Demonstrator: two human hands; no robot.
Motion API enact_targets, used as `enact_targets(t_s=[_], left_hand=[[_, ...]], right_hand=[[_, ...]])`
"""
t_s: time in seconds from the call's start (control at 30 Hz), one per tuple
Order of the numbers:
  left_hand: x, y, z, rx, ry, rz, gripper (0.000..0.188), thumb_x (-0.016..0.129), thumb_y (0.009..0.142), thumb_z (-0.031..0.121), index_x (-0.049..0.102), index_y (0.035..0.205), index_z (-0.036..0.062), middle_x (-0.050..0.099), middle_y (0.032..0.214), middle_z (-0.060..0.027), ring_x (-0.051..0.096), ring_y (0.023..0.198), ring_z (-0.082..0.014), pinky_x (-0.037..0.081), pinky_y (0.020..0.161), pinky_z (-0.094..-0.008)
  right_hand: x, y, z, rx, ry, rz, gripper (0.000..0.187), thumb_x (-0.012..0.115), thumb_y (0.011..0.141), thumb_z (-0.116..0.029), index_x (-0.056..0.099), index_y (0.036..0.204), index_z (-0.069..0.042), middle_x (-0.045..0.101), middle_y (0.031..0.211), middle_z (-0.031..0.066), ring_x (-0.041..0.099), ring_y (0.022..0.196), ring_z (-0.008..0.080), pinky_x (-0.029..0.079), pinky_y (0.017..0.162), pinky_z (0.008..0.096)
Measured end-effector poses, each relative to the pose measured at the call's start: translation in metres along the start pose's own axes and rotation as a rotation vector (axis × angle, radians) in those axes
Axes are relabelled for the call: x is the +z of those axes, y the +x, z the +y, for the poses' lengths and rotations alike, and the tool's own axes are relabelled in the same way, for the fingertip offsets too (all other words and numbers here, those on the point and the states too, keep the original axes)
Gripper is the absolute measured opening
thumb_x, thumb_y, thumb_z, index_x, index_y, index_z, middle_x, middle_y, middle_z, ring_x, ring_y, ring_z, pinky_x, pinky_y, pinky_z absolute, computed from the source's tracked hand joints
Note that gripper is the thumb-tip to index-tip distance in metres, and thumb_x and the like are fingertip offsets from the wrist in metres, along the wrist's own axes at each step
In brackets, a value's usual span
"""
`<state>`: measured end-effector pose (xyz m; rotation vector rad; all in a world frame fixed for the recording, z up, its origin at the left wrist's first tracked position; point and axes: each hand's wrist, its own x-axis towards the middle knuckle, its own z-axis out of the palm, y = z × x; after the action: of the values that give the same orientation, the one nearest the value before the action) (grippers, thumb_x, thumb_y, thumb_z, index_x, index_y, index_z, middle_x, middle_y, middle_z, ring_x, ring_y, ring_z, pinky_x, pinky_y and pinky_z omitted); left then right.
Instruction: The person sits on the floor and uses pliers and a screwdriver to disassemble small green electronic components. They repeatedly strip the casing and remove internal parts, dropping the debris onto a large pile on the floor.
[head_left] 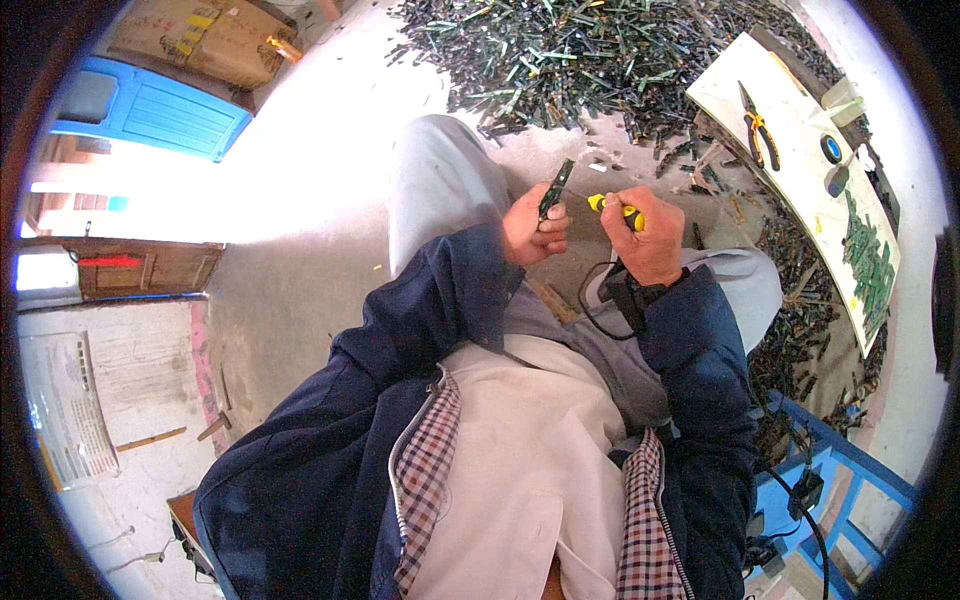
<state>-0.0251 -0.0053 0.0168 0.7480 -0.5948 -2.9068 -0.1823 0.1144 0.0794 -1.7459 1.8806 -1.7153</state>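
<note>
My left hand (533,229) is closed around a narrow dark green strip (556,191), which stands tilted up out of the fist. In my right hand (650,235) is a screwdriver (631,217) with a yellow and black handle. Its thin shaft points left at the strip; whether the tip touches it is too small to tell. Both hands are held over my lap, between my knees in grey trousers. A black cable (590,310) loops down beside my right wrist.
A big heap of dark strips (570,60) covers the floor ahead and runs along the right. On a pale board (800,190) at the right lie long-nose pliers (757,128), a blue-centred roll (831,149) and green strips (868,255). A blue frame (835,450) stands lower right.
</note>
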Motion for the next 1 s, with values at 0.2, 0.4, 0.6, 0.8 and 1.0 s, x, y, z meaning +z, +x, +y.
enact_targets(t_s=[0.2, 0.4, 0.6, 0.8, 1.0], left_hand=[[-0.01, -0.003, -0.008, -0.024, 0.133, 0.007, 0.049, 0.031, 0.096, 0.048, 0.042, 0.061, 0.0153, 0.033, 0.046, 0.0047, 0.025, 0.037, -0.0107, 0.03, 0.045, -0.0278], [-0.004, -0.007, -0.01, -0.054, 0.112, 0.089, 0.05, 0.034, 0.096, 0.049, 0.041, 0.059, 0.0162, 0.03, 0.045, 0.0051, 0.021, 0.036, -0.0105, 0.029, 0.044, -0.0278], [0.001, -0.01, -0.009, -0.069, 0.131, 0.108, 0.049, 0.034, 0.095, 0.049, 0.038, 0.059, 0.0164, 0.028, 0.045, 0.0052, 0.02, 0.037, -0.0107, 0.027, 0.045, -0.0277], [0.007, -0.008, -0.002, 0.046, 0.095, 0.106, 0.047, 0.033, 0.095, 0.049, 0.039, 0.062, 0.0164, 0.03, 0.046, 0.0049, 0.022, 0.038, -0.0115, 0.028, 0.046, -0.028], [0.01, -0.006, 0.006, 0.052, -0.005, 0.063, 0.047, 0.031, 0.097, 0.046, 0.04, 0.063, 0.0153, 0.031, 0.047, 0.0045, 0.024, 0.039, -0.0123, 0.028, 0.047, -0.0282]], right_hand=[[-0.003, 0.005, 0.008, 0.189, 0.009, -0.051, 0.018, 0.066, 0.081, -0.017, 0.058, 0.073, -0.003, 0.054, 0.057, 0.0117, 0.056, 0.05, 0.021, 0.043, 0.049, 0.0325], [-0.007, 0.012, 0.028, 0.309, 0.083, -0.075, 0.021, 0.065, 0.08, -0.018, 0.057, 0.072, -0.001, 0.047, 0.055, 0.005, 0.042, 0.053, 0.0084, 0.035, 0.048, 0.0279], [-0.008, 0.015, 0.045, 0.43, 0.165, -0.137, 0.023, 0.065, 0.08, -0.019, 0.058, 0.07, 0.0, 0.048, 0.055, 0.0058, 0.043, 0.053, 0.0093, 0.036, 0.048, 0.0288], [-0.004, 0.007, 0.009, 0.274, -0.033, 0.004, 0.019, 0.065, 0.08, -0.018, 0.06, 0.073, -0.001, 0.059, 0.061, 0.0123, 0.058, 0.054, 0.0173, 0.044, 0.051, 0.0313], [0.002, -0.007, -0.004, 0.175, -0.002, 0.041, 0.014, 0.066, 0.082, -0.016, 0.061, 0.078, -0.003, 0.06, 0.063, 0.0133, 0.061, 0.055, 0.0264, 0.047, 0.053, 0.0331]])
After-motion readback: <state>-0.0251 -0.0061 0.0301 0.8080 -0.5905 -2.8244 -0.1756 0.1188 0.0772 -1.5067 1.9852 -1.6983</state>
